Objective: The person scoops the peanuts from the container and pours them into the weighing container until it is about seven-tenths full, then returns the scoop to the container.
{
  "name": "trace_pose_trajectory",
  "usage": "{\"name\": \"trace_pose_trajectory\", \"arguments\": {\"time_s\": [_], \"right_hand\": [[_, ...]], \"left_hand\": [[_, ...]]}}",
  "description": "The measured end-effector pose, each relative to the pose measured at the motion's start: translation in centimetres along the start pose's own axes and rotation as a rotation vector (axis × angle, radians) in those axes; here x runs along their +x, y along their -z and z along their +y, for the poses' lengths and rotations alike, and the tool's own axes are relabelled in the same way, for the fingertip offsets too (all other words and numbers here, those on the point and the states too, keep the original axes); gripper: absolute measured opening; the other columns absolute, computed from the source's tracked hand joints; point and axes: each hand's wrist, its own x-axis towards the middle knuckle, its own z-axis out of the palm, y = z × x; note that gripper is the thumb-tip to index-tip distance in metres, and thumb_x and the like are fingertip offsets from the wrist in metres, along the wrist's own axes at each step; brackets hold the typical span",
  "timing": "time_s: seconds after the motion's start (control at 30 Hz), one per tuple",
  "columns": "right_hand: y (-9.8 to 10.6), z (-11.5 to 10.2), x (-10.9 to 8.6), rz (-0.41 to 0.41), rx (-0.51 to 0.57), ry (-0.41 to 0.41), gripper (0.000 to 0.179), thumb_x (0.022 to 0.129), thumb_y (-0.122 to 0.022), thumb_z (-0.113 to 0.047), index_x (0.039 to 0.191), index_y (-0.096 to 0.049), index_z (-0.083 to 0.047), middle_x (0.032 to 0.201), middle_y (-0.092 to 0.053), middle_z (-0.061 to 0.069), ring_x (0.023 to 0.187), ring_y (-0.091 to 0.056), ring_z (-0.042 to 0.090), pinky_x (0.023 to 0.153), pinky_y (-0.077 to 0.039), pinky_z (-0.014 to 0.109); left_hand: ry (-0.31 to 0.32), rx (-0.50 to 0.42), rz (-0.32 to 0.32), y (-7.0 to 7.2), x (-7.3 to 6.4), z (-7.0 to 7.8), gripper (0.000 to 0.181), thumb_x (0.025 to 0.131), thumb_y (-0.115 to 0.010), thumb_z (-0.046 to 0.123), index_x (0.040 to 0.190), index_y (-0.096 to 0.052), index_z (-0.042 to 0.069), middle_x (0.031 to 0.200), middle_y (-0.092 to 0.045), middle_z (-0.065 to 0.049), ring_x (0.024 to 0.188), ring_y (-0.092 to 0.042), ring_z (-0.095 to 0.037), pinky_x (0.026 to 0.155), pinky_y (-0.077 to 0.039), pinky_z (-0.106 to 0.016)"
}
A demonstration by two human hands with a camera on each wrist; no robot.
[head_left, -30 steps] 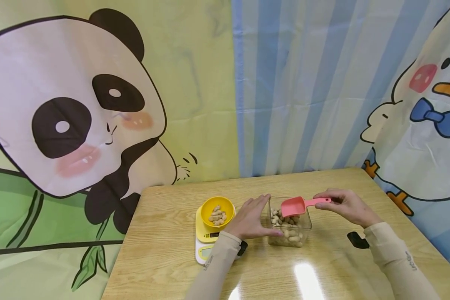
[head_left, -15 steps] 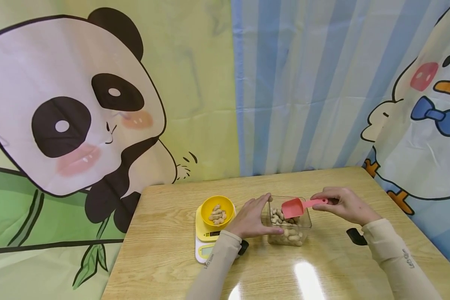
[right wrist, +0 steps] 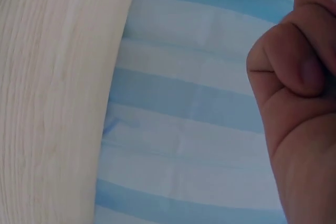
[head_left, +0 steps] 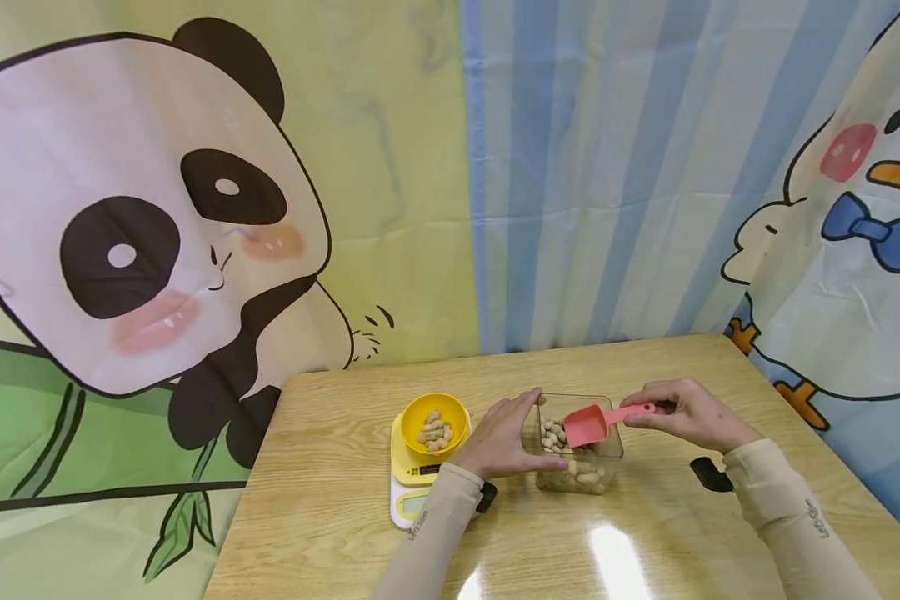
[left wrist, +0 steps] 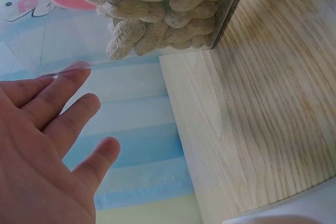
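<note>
A clear square container (head_left: pixel 606 463) of unshelled peanuts (head_left: pixel 552 436) stands on the table. My left hand (head_left: pixel 501 437) spans its left side, thumb at the front and fingers spread; the left wrist view shows fingertips touching the clear rim beside the peanuts (left wrist: pixel 184 3). With its fingertips, my right hand (head_left: pixel 690 412) pinches the handle of a pink scoop (head_left: pixel 587 427). The scoop's bowl is inside the container's mouth, tilted down over the peanuts; whether it touches them I cannot tell. In the right wrist view, the curled fingers (right wrist: pixel 294 59) hide most of the scoop.
Left of the container, a yellow bowl (head_left: pixel 411 410) with several peanuts (head_left: pixel 435 432) sits on a yellow and white kitchen scale (head_left: pixel 412 475). My left forearm passes close to the scale's right side. A printed curtain (head_left: pixel 397 250) hangs behind the wooden table (head_left: pixel 322 500).
The scoop has shifted slightly, its bowl tipping lower toward the peanuts, and my right hand has moved a little left. My left hand stays at the container.
</note>
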Motion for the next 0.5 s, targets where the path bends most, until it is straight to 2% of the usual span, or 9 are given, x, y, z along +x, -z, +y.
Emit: {"name": "trace_pose_trajectory", "arguments": {"time_s": [0.13,0.27,0.5], "right_hand": [[0.05,0.13,0.09,0.022,-0.051,0.025,0.017,0.091,-0.078,-0.023,0.108,-0.078,-0.026,0.075,-0.064,-0.010,0.055,-0.045,0.006,0.047,-0.042,0.024],[0.07,0.09,0.22,0.024,-0.094,0.047,0.018,0.089,-0.080,-0.024,0.107,-0.078,-0.026,0.073,-0.061,-0.013,0.056,-0.045,0.005,0.047,-0.042,0.023],[-0.14,-0.09,0.36,-0.003,-0.092,0.047,0.024,0.089,-0.080,-0.026,0.112,-0.078,-0.023,0.087,-0.069,-0.015,0.059,-0.048,0.004,0.049,-0.045,0.023]], "left_hand": [[-0.002,-0.004,0.003,-0.17,0.06,0.00,0.119,0.071,-0.060,0.089,0.164,-0.017,0.027,0.159,-0.038,0.013,0.146,-0.034,-0.012,0.124,-0.020,-0.039],[-0.002,-0.008,0.006,-0.09,0.09,-0.05,0.118,0.071,-0.061,0.089,0.163,-0.018,0.028,0.157,-0.040,0.013,0.145,-0.036,-0.012,0.123,-0.021,-0.040],[0.004,-0.012,0.003,-0.06,0.09,-0.04,0.118,0.071,-0.062,0.088,0.163,-0.017,0.029,0.157,-0.040,0.014,0.146,-0.036,-0.012,0.123,-0.023,-0.042]]}}
